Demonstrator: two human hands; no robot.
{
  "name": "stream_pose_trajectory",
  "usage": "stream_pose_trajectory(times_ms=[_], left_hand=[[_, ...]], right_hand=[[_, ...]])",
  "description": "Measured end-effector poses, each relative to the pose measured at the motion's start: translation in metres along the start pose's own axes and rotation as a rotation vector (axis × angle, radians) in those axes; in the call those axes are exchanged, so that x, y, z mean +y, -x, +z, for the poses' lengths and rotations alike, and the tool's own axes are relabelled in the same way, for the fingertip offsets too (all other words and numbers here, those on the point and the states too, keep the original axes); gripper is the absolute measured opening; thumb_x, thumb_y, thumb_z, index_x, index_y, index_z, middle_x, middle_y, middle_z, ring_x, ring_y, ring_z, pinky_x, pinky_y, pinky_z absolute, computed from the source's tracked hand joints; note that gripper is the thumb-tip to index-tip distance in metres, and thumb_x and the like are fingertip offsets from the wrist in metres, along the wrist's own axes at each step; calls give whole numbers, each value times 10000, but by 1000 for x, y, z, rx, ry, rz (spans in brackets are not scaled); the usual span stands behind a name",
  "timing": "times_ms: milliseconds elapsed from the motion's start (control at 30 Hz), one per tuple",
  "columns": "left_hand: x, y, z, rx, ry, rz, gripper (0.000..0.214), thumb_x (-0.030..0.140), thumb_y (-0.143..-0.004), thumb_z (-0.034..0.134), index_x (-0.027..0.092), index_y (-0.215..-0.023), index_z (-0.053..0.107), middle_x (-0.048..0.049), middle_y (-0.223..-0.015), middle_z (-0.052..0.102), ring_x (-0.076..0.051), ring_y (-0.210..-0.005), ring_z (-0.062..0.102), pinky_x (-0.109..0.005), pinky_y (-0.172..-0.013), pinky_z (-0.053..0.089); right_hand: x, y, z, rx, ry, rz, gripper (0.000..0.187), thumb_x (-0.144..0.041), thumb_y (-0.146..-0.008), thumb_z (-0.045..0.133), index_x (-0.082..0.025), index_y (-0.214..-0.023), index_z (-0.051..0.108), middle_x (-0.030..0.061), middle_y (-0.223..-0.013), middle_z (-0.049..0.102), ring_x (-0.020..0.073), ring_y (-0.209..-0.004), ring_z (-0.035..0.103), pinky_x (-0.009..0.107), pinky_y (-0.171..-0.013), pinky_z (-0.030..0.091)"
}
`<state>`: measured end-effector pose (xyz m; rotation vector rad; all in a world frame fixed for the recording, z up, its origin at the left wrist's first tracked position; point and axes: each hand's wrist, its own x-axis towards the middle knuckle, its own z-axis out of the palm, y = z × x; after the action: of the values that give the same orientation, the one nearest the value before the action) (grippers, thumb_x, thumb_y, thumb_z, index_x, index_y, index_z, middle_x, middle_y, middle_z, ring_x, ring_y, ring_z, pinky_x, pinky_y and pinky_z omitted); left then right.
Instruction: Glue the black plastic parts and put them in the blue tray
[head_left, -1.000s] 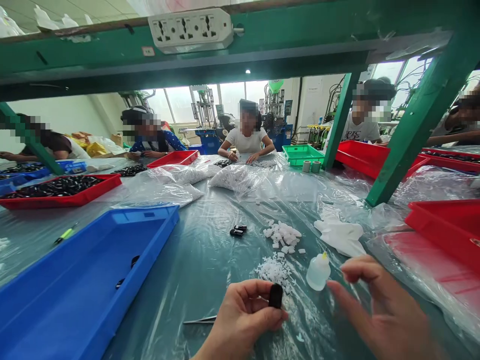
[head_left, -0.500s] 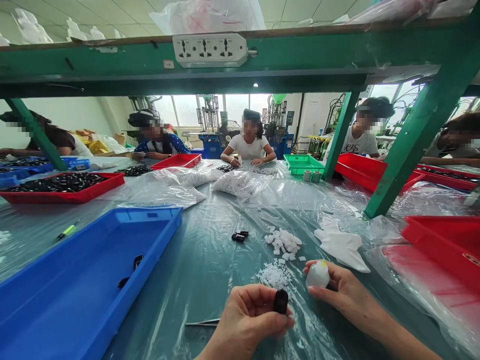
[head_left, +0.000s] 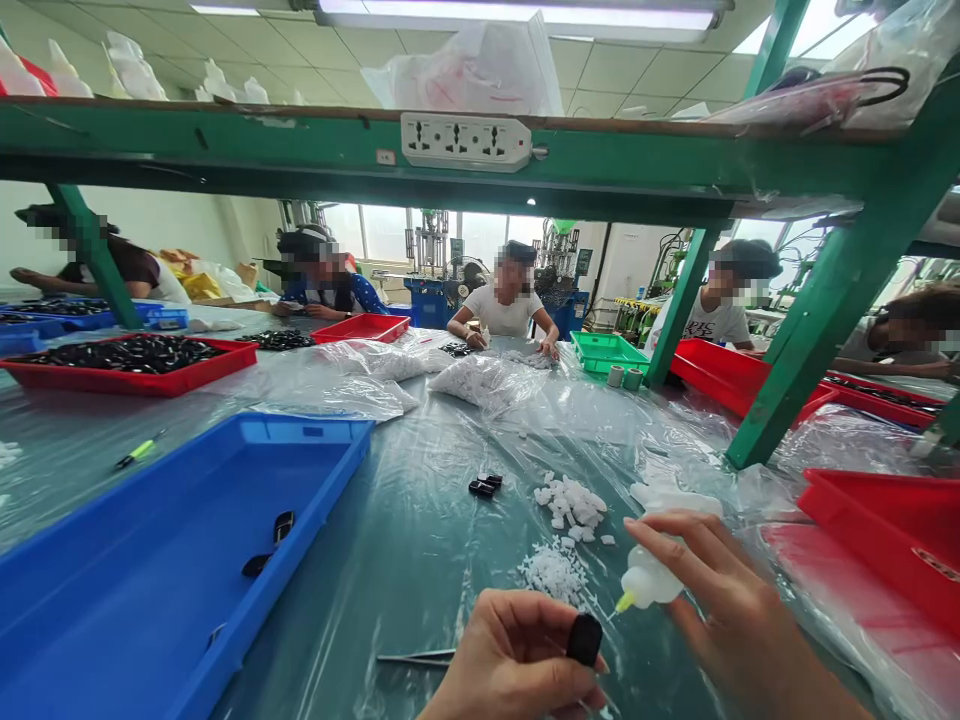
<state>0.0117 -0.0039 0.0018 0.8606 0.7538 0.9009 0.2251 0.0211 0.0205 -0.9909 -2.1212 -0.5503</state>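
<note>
Pinched between the thumb and fingers of my left hand [head_left: 517, 655] is a small black plastic part [head_left: 584, 639] with rounded ends. My right hand [head_left: 724, 590] is wrapped round a white squeeze bottle [head_left: 651, 577]. The bottle is tilted, its yellow-based needle tip [head_left: 622, 602] pointing down and left toward the black part, apart from it. Beyond my hands lie a heap of tiny white pieces [head_left: 555, 570] and a heap of larger white pieces [head_left: 571, 505]. Tweezers [head_left: 416, 659] lie left of my left hand, partly hidden by it.
A blue tray [head_left: 150, 560] with a few black parts stands at left. More black parts [head_left: 485, 486] lie mid-table. A red tray [head_left: 885, 540] is at right, near a green post [head_left: 817, 300]. Clear bags of white pieces [head_left: 487, 382] lie farther back. Several co-workers sit around the table.
My right hand has turned the bottle over, so its tip now points down-left instead of up. My left hand still holds the black part. The whole view has shifted slightly.
</note>
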Motion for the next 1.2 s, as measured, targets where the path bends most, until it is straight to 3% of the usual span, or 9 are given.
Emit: stream_pose_trajectory(times_ms=[367, 733, 967, 1200], left_hand=[[-3, -1, -2, -67, -45, 38, 202, 217, -510, 821, 112, -654, 725, -42, -593, 676, -138, -546, 643, -194, -507, 471], [0, 0, -1, -55, -87, 19, 167, 180, -532, 796, 116, -666, 720, -40, -613, 683, -135, -560, 645, -190, -506, 476], [0, 1, 0, -68, -57, 16, 158, 153, -537, 789, 112, -671, 717, -38, -614, 680, -121, -548, 635, -177, -489, 472], [-1, -1, -3, -119, -31, -9, 147, 133, -547, 768, 105, -684, 725, -47, -613, 681, -131, -551, 647, -176, -491, 481]], right_hand=[[7, 3, -8, -58, 159, -106, 537, 7, -753, 402, -243, -1205, 549, 54, -1068, 620, 220, -1051, 546, 363, -842, 448], [1, 0, -12, -72, 231, -125, 506, 20, -793, 370, -218, -1211, 530, 89, -1086, 605, 242, -1078, 506, 398, -870, 375], [3, -4, -18, -89, 276, -209, 403, -56, -847, 437, -213, -1199, 556, 88, -1083, 626, 249, -1067, 524, 388, -864, 349], [-9, -13, -31, -96, 314, -248, 393, -78, -897, 342, -205, -1187, 575, 106, -1102, 636, 275, -1085, 521, 469, -920, 304]])
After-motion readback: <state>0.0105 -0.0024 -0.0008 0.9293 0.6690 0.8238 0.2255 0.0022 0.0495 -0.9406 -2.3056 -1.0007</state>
